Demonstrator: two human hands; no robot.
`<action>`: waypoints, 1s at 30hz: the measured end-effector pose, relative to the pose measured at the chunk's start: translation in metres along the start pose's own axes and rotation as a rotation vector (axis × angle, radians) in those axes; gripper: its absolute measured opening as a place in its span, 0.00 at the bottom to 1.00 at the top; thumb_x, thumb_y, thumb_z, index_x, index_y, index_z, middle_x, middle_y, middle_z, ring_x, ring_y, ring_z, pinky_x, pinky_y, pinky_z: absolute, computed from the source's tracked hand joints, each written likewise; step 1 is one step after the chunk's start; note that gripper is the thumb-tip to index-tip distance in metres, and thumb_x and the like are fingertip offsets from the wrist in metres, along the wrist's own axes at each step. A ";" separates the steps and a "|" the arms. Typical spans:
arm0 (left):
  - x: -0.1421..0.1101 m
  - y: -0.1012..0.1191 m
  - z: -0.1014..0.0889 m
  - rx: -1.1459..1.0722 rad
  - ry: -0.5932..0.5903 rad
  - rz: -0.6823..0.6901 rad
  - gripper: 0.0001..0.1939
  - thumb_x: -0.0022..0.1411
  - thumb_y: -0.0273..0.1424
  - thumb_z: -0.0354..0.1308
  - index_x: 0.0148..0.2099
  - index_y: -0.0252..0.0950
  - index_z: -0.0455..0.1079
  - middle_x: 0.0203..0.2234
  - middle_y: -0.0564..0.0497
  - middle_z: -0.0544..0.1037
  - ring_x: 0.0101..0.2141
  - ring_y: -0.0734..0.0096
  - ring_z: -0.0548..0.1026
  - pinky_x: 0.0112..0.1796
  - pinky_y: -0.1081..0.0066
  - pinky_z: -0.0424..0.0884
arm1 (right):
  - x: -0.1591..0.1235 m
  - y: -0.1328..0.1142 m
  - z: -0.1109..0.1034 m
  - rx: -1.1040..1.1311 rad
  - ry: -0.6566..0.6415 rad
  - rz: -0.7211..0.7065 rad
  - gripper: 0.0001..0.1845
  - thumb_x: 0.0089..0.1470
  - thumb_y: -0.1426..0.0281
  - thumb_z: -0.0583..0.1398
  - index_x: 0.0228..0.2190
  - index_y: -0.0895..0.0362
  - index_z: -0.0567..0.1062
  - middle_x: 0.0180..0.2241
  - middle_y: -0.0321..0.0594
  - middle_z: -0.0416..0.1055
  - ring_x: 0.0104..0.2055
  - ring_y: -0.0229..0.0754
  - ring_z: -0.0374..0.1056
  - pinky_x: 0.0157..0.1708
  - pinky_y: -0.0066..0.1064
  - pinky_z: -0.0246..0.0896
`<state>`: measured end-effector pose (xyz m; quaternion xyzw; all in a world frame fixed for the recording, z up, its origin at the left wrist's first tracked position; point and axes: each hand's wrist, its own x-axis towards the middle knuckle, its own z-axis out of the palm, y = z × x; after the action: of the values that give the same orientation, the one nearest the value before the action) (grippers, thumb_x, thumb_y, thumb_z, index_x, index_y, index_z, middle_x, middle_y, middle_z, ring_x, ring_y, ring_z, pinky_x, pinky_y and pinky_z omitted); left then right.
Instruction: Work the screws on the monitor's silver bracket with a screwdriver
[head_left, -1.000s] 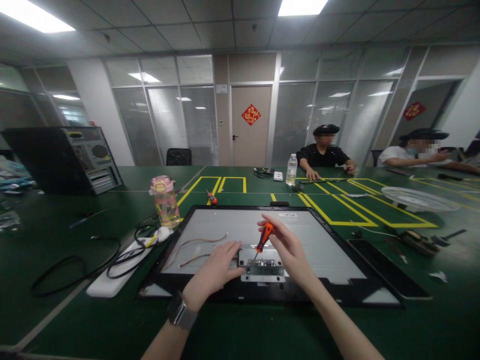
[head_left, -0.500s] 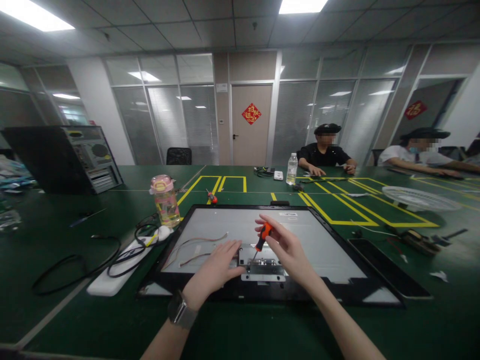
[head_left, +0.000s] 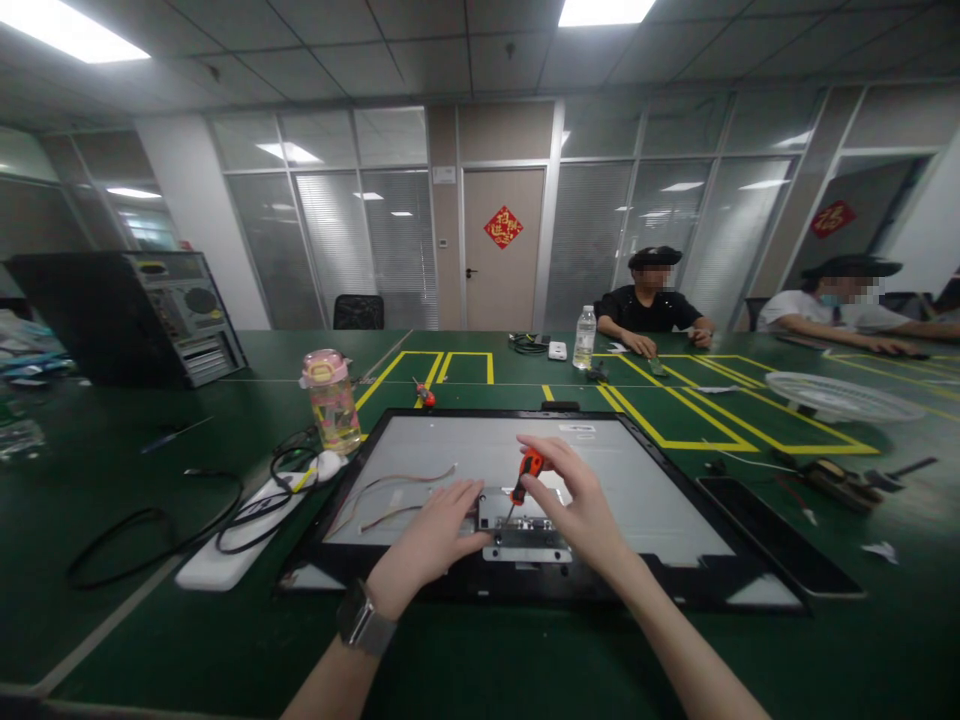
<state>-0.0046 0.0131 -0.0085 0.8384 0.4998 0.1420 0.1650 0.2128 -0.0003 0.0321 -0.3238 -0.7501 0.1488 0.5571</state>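
Observation:
A flat display panel (head_left: 442, 450) with a grey back and black frame lies in front of me. On its near middle part is a metal bracket (head_left: 517, 540). My right hand (head_left: 576, 495) is closed round an orange-and-black screwdriver (head_left: 531, 468), held tilted, its shaft pointing down to the bracket; the exact contact at the tip is too small to make out. My left hand (head_left: 435, 535) lies at the bracket's left edge, fingers stretched out and thumb apart. Thin cables (head_left: 382, 482) lie on the panel, partly beside the left hand.
Left of the panel are a white power strip (head_left: 225, 560) with black cable, a pink-lidded bottle (head_left: 330, 410) and a computer case (head_left: 112, 315). A black slab (head_left: 780, 540) lies right. Another screwdriver (head_left: 426, 395) lies behind. Two people sit across, near a water bottle (head_left: 584, 340).
My right hand has shifted slightly on the screwdriver, whose handle is a little lower. My left hand stays put. Across the table, a small item now shows at a person's hand.

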 end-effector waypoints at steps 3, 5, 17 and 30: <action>0.000 0.000 0.000 -0.003 -0.013 -0.019 0.33 0.62 0.39 0.56 0.67 0.38 0.53 0.65 0.43 0.57 0.64 0.55 0.54 0.62 0.54 0.49 | 0.001 0.001 0.000 -0.073 0.056 -0.027 0.18 0.56 0.70 0.61 0.49 0.51 0.73 0.33 0.39 0.71 0.34 0.42 0.69 0.37 0.36 0.69; 0.000 0.000 0.000 -0.004 -0.016 -0.015 0.33 0.63 0.39 0.56 0.67 0.38 0.53 0.65 0.42 0.57 0.64 0.55 0.54 0.62 0.54 0.49 | 0.001 0.002 0.001 -0.064 0.052 -0.040 0.20 0.57 0.71 0.59 0.52 0.51 0.71 0.35 0.40 0.72 0.36 0.43 0.69 0.39 0.37 0.68; -0.001 0.003 -0.003 0.011 -0.030 -0.024 0.33 0.63 0.38 0.56 0.67 0.37 0.53 0.65 0.42 0.56 0.64 0.55 0.54 0.63 0.55 0.48 | 0.002 0.002 -0.001 -0.134 0.016 -0.059 0.19 0.58 0.70 0.59 0.51 0.53 0.69 0.30 0.37 0.70 0.30 0.40 0.66 0.35 0.33 0.66; -0.002 0.004 -0.005 -0.011 -0.026 -0.031 0.32 0.63 0.39 0.56 0.66 0.38 0.55 0.65 0.42 0.57 0.64 0.56 0.55 0.63 0.56 0.47 | 0.005 0.007 -0.021 -0.035 0.329 0.116 0.09 0.55 0.65 0.60 0.38 0.54 0.69 0.36 0.42 0.72 0.38 0.45 0.70 0.40 0.37 0.67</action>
<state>-0.0048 0.0105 -0.0022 0.8312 0.5099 0.1315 0.1782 0.2342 0.0056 0.0387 -0.3963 -0.6312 0.1124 0.6572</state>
